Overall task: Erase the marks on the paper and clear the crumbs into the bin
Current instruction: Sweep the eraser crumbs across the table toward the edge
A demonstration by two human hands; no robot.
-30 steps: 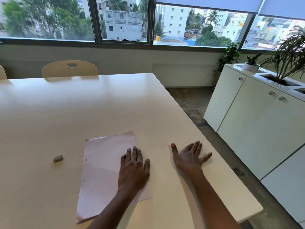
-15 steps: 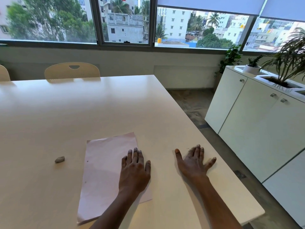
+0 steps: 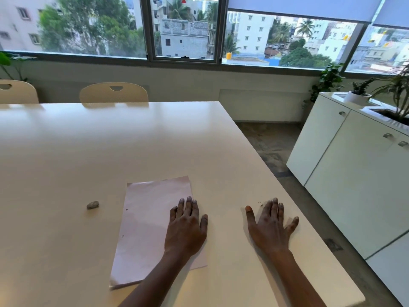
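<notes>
The pale pink punched sheet of paper (image 3: 150, 227) lies flat, looking blank. The left hand (image 3: 187, 229) presses its right edge, fingers loosely spread; the right hand (image 3: 269, 227) rests splayed on the white table (image 3: 110, 151).

Pale pink paper (image 3: 146, 220), grey eraser (image 3: 92, 204), cream table (image 3: 110, 151).

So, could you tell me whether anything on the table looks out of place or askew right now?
Only small things. The paper lies slightly askew to the table edge, with the left hand flat on its right side. A few dark crumbs sit by the right hand fingertips. The eraser lies alone, left of the paper.
</notes>
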